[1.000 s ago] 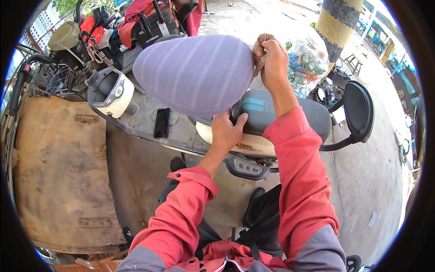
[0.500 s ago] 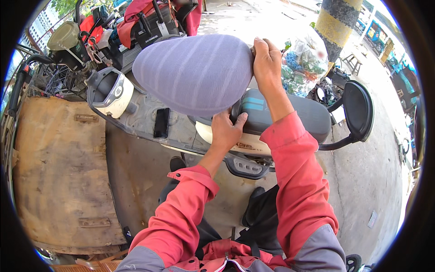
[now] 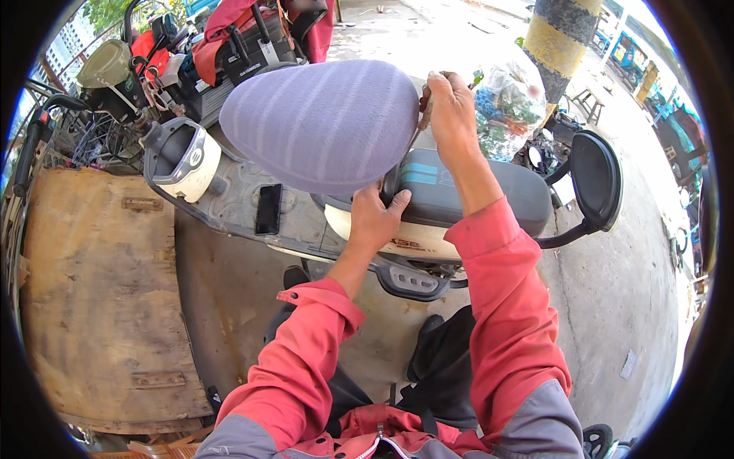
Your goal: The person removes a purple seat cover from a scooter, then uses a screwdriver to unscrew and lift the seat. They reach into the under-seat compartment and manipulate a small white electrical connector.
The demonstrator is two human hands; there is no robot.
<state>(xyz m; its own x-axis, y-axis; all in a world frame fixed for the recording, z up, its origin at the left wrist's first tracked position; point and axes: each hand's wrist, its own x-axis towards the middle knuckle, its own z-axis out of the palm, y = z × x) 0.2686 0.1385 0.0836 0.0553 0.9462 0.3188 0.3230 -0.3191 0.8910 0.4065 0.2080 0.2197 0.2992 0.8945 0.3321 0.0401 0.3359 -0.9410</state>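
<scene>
A scooter seat (image 3: 321, 126) in a striped purple-grey fabric cover is tilted up, its rounded covered side toward me. My left hand (image 3: 375, 218) grips its lower edge, the thumb in sight and the fingers hidden behind it. At the seat's right edge, my right hand (image 3: 453, 107) has its fingers bent and pressed together. What they pinch is too small to make out. Just right of the raised seat lies the dark grey rear seat (image 3: 489, 191) with blue stripes. A black phone (image 3: 268, 209) rests on the scooter's footboard (image 3: 306, 222).
The scooter's white front column (image 3: 191, 168) stands left of the seat, and a black padded backrest (image 3: 598, 181) at the right. A worn wooden board (image 3: 99, 291) is at the left. Behind are a clear bag (image 3: 508, 103), a striped pillar (image 3: 562, 38) and a red-draped vehicle (image 3: 260, 46).
My right hand has moved slightly down and away from the seat's edge, its fingers bent more. The left hand keeps its grip. The whole view has shifted a little.
</scene>
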